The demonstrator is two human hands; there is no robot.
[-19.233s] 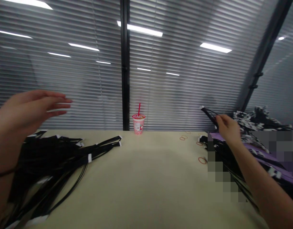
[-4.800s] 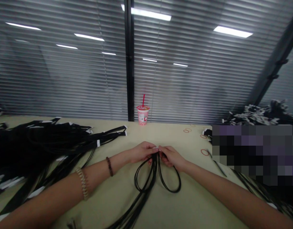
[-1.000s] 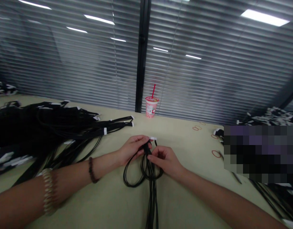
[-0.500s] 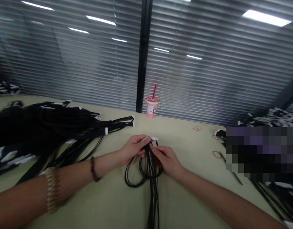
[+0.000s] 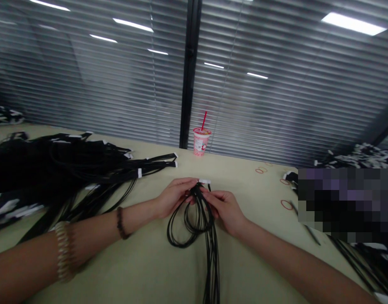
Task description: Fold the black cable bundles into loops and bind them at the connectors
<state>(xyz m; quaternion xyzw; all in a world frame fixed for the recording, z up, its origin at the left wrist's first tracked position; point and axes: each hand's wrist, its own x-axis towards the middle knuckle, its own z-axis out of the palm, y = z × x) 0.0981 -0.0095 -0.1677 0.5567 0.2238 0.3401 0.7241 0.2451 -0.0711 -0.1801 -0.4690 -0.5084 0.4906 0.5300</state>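
Observation:
Between my hands, above the table, is a bundle of thin black cables (image 5: 209, 249) with loops hanging below and long ends trailing toward the bottom edge. A white connector or tag (image 5: 204, 181) shows at the bundle's top. My left hand (image 5: 174, 196) pinches the gathered top from the left side, thumb on top. From the right, my right hand (image 5: 224, 209) grips the same bundle just below the white piece, thumb and forefinger closed on the strands. My fingers partly hide where the strands meet.
A large heap of black cables with white ends (image 5: 70, 160) covers the left side of the table (image 5: 143, 266). Another cable pile (image 5: 355, 266) lies at right, partly pixelated. Several rubber bands (image 5: 286, 205) and a pink cup with a red straw (image 5: 201, 141) stand beyond, before window blinds (image 5: 276, 105).
The trailing cable ends have swung slightly to the right. The gathered top has turned a little between my fingers, and the white piece shows more fully. Both hands keep hold.

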